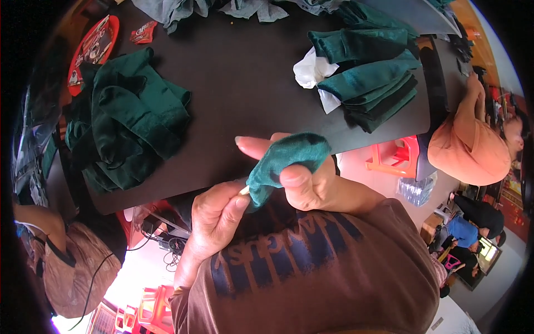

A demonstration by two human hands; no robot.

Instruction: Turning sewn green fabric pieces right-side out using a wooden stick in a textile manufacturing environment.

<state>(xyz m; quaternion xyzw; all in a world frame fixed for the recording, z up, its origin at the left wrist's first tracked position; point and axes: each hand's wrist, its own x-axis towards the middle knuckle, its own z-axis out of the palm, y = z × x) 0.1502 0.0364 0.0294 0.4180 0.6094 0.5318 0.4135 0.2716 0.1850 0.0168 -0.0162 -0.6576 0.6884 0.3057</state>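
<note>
Just above my lap, a small piece of dark green velvet cloth is bunched and curved over the fingers of my right hand. The thumb presses it from the near side, and the index finger points out to the left. My left hand pinches a thin pale stick between thumb and fingertips. The stick's far end meets the cloth's lower left edge; whether it goes inside is hidden. To the left on the dark table lies a loose heap of green velvet pieces.
Folded green velvet pieces are stacked at the right, with crumpled white paper beside them. A red oval tray and grey cloth lie at the back. People sit on both sides; a red stool stands at the right.
</note>
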